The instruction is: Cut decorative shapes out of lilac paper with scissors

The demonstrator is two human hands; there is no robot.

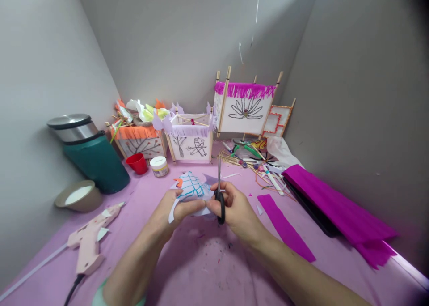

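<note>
In my left hand (177,207) is a paper cutout (191,186) drawn with blue lines, with an orange bit at its left end and a pale strip curling down below. My right hand (236,205) grips black-handled scissors (220,198), their blades pointing up and away from me. The fingertips of both hands meet at the paper's right edge. Part of the paper is hidden behind my fingers. A small white paper scrap (259,209) lies to the right of my right hand, beside a magenta strip (286,227).
A pink glue gun (90,239), bowl (78,196), teal tumbler (95,158), red cup (137,163) and white jar (159,166) stand left. Decorated stick-framed paper boxes (191,142) line the back. Sticks and markers (273,180) lie back right, near folded magenta paper (338,207).
</note>
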